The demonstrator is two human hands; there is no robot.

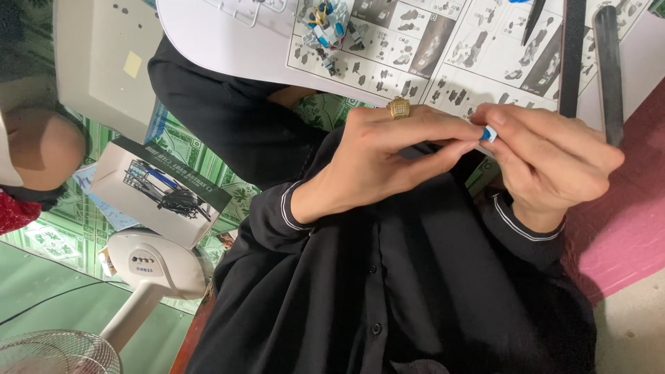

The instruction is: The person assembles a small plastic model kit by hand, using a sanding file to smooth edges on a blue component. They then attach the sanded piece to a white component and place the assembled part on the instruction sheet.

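My left hand (388, 156), with a gold ring on one finger, and my right hand (547, 163) meet in front of my black shirt. Their fingertips pinch a small blue and white plastic part (489, 133) between them. Just beyond the hands lies a printed instruction sheet (443, 48) on a white table (222, 41). A partly built white, blue and yellow model figure (325, 24) rests on that sheet.
Two long black flat tools (571, 55) (608, 69) lie at the table's right end, with a pink surface (623, 228) beside them. On the green patterned floor at the left are a cardboard box (159, 190), a white box (104, 62) and a white standing fan (152, 266).
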